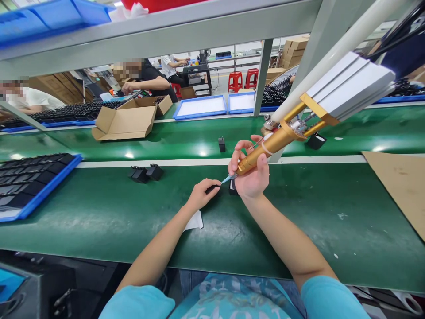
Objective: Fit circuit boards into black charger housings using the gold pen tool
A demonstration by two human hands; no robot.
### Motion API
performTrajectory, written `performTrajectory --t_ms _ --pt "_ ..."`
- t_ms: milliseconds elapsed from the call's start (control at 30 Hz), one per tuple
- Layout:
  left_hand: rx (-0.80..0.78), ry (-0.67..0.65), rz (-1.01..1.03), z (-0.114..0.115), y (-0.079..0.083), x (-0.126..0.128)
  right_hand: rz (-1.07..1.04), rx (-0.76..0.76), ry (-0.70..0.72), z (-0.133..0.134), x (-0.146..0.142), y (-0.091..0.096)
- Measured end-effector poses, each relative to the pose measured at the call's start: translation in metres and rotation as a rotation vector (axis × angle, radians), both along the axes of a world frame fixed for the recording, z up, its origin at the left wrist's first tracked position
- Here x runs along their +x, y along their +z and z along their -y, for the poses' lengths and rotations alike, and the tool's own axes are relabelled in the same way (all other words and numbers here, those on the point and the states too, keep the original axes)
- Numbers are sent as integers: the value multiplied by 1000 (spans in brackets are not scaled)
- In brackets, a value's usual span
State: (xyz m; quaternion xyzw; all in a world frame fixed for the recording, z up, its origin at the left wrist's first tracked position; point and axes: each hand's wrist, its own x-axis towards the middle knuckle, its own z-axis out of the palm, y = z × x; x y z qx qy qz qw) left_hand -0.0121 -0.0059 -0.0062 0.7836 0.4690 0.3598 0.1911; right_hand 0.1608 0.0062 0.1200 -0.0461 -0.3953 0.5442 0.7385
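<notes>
My right hand (251, 177) is wrapped round the gold cylinder of a dispensing gun (255, 158), which slants down to the left from its mount. Its pale blue nozzle (226, 179) reaches the tip of my left hand (200, 195). Pinched in the left fingers is a small black part (212, 189), mostly hidden, so I cannot tell its kind. A black block with a white face (233, 188) rests on the green surface beside my right wrist. A white slip of paper (195, 220) lies partly under my left forearm.
Two black plug adapters (146, 173) sit left of my hands, another adapter (222, 144) behind them. A blue tray (49, 186) of black units stands at left, cardboard (398, 181) at right. A metal shelf (159, 31) crosses overhead. People sit across the line.
</notes>
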Motion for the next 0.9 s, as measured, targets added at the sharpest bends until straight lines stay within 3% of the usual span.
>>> performTrajectory --t_ms 167,267,367,467,533,600,700,900 --pt "34 76 -325 8 -4 3 5 -15 -6 1 0 1" --pt "3 88 -359 9 -5 5 -1 -6 -3 1 0 1" --pt "-121 116 -67 5 -4 3 3 -7 -9 0 1 2" --pt "-376 189 561 -2 1 -3 23 -21 -36 -1 1 2" --pt "-547 159 957 -5 7 -7 34 -25 -57 -1 1 2" --pt "-655 91 1189 -6 14 -11 37 -26 -66 -1 1 1" --pt "-699 25 1301 -4 21 -14 31 -32 -69 -2 2 1" --pt "-606 -69 1245 -2 22 -23 23 -29 -82 -4 4 1"
